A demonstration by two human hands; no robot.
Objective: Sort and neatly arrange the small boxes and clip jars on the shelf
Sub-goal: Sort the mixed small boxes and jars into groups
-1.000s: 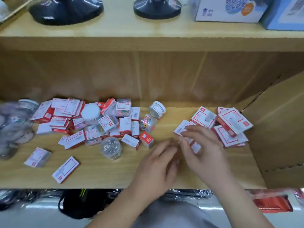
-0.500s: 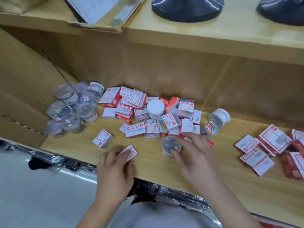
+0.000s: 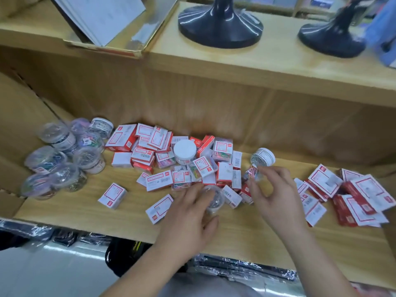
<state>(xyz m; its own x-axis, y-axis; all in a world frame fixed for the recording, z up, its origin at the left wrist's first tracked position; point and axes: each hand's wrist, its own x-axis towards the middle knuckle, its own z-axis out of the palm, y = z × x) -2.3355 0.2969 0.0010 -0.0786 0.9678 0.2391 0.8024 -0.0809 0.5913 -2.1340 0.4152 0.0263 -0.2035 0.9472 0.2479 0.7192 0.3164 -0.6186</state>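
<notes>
The left hand (image 3: 188, 213) is gripping a jar (image 3: 215, 200): the box heap (image 3: 171, 151) is lying just behind it, the jar cluster (image 3: 64, 155) well left, more boxes (image 3: 353, 194) right, beyond the right hand's (image 3: 272, 194) tipped jar (image 3: 251, 175).

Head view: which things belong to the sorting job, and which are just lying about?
Job: jar cluster, middle box pile, right-side boxes, clear jar gripped by left hand, coloured-clip jar pinched by right hand.
Lying about: black stand base, second stand base, tray of booklets, black bag.

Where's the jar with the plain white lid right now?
Head view, centre: the white-lid jar stands upright in the middle of the box pile, beyond the left hand and left of the tipped jar.
</notes>
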